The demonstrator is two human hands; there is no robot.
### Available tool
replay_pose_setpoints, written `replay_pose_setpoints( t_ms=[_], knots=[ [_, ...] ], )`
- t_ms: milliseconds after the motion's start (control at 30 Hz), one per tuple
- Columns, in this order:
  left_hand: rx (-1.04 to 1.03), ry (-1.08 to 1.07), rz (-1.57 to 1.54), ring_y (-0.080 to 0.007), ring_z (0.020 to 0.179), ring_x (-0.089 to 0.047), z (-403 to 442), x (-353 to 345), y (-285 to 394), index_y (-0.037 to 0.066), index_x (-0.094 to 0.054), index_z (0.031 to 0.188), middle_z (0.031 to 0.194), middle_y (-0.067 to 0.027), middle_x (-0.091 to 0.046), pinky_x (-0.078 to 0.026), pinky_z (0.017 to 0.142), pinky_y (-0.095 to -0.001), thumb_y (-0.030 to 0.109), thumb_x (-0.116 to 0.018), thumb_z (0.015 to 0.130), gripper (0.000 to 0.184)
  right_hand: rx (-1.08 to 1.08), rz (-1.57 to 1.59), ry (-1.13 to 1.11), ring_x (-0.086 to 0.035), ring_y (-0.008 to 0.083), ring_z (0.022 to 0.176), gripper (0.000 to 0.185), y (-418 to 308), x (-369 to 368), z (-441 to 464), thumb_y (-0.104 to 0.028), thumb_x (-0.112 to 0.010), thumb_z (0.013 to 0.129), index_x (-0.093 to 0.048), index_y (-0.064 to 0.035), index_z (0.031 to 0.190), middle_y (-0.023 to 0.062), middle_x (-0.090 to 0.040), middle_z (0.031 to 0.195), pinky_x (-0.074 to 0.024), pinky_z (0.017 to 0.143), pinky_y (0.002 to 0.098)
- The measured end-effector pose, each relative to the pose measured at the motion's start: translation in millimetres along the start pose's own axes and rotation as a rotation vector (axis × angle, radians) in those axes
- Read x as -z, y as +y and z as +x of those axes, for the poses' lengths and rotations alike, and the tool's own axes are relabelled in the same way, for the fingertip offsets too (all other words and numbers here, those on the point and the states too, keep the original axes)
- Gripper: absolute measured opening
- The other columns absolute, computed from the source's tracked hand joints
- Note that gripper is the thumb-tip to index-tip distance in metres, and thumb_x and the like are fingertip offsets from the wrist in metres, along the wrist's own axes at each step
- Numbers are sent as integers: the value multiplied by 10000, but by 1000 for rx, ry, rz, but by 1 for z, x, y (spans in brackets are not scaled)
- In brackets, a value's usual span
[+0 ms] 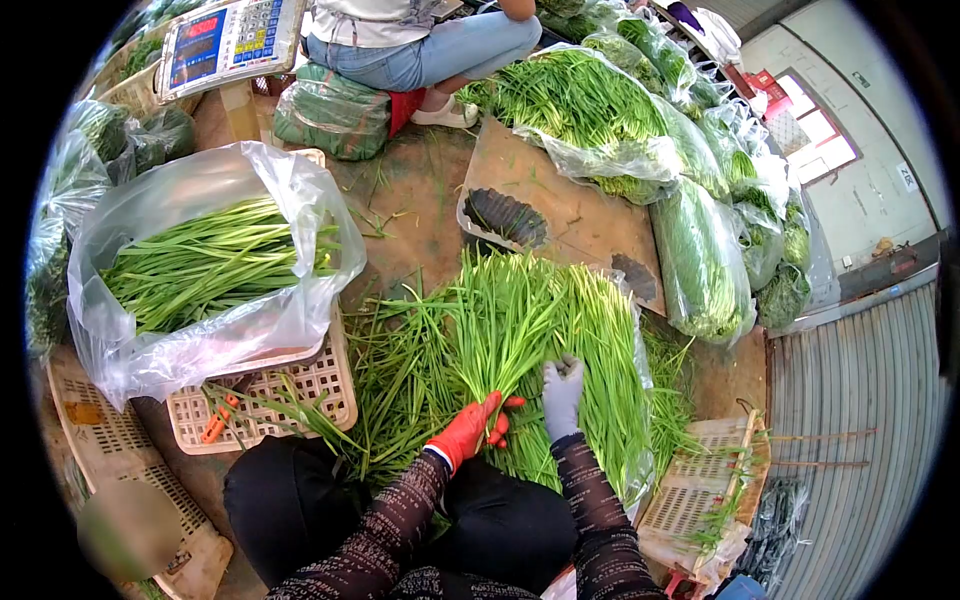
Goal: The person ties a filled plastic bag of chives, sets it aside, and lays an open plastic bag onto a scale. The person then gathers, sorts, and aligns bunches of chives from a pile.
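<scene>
My left hand [472,431], in a red glove, is wrapped round the lower end of a bunch of garlic chives [503,335], whose long green leaves fan out away from me. To its right, my right hand [563,392] wears a grey glove. Its fingers are curled closed against the leaves, and whatever they may pinch is hidden. Under and beside that hand lies a thick pile of chives [607,370] on clear plastic. More loose chives [400,375] spread over the floor to the left of the held bunch.
A plastic-lined crate holding chives [215,255] stands at left, with an orange-handled tool [219,418] near an upturned-looking basket [335,385]. A scale [230,45] and a seated person [420,50] are beyond. Bagged greens [700,260] line the right; another crate [690,480] sits front right.
</scene>
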State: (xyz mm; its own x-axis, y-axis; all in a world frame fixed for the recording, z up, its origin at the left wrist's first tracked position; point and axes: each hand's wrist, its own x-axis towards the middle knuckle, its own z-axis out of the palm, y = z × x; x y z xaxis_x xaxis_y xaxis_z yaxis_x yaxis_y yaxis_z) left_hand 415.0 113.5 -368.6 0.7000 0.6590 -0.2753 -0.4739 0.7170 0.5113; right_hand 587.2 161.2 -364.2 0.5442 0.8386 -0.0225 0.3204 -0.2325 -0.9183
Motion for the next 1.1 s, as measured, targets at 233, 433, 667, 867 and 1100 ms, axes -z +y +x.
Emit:
replay_pose_setpoints(
  t_ms=[233,433,667,867,1100],
  knots=[
    [-29,-3,-109,-97,482,-398,6,6,-11,62,-458,1266,622,7,-441,-441,608,-294,585,-361,883,655,-107,42,-139,-557,155,807,280,-27,3,-6,-163,-615,844,-519,19,1033,63,-585,929,-449,730,256],
    [157,102,-28,-106,445,-414,21,23,-26,82,-575,933,598,-7,-486,-438,563,-306,426,-552,865,352,-218,40,-542,-536,120,783,341,-18,-10,-28,-203,-663,817,-527,18,1038,49,-595,900,-441,709,246],
    [28,-87,-320,-194,658,-614,10,0,-3,35,-574,867,768,-96,-635,-496,630,-323,458,-463,894,438,-32,240,-328,-557,130,820,306,-51,-11,-48,-80,-673,779,-512,-4,1027,51,-590,909,-446,745,257],
    [151,63,-335,-174,607,-605,16,11,-17,62,-531,1010,795,-97,-646,-488,533,-298,507,-431,895,470,-158,204,-346,-535,119,760,218,-11,-9,-36,-1,-596,794,-527,26,999,58,-593,872,-423,683,251],
    [83,183,-79,-145,503,-532,19,19,-35,73,-594,991,673,-56,-586,-435,476,-285,596,-417,861,567,-202,80,-154,-532,147,849,373,-14,-15,-39,-49,-607,811,-455,39,1140,98,-555,989,-435,784,273]
  ],
)
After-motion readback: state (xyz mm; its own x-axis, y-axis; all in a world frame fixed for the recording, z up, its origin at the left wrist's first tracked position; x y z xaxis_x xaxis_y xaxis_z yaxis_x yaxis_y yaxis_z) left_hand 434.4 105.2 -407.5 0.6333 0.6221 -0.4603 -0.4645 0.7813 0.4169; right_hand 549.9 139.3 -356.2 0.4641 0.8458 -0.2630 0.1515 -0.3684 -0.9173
